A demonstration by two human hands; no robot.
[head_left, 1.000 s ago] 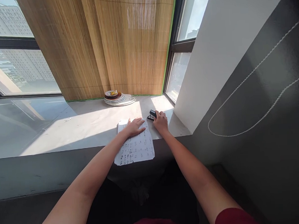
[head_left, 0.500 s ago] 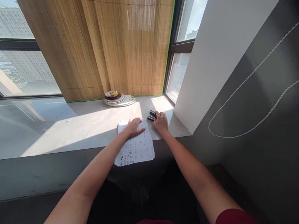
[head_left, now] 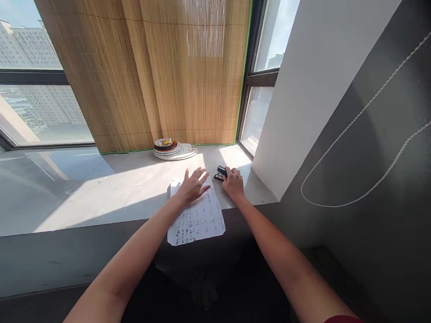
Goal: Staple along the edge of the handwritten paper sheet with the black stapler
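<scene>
White paper (head_left: 200, 220) covered in handwriting lies on the window sill, its lower part jutting past the front edge. Over its upper part is my left hand (head_left: 193, 185), fingers spread and holding nothing; whether the palm touches the sheet I cannot tell. To the right of the paper, a small black stapler (head_left: 220, 174) rests on the sill. My right hand (head_left: 233, 182) is closed around the stapler's right end, which the fingers hide.
A stack of round plates or discs (head_left: 168, 149) stands at the back of the sill (head_left: 130, 185), beneath a bamboo blind (head_left: 167, 77). A white pillar (head_left: 284, 90) rises on the right, and a bead cord (head_left: 333, 206) hangs against the dark wall.
My left hand's fingers have spread wider and seem slightly raised from the paper. My right hand stays on the stapler. The whole view has shifted slightly, so everything appears a little lower.
</scene>
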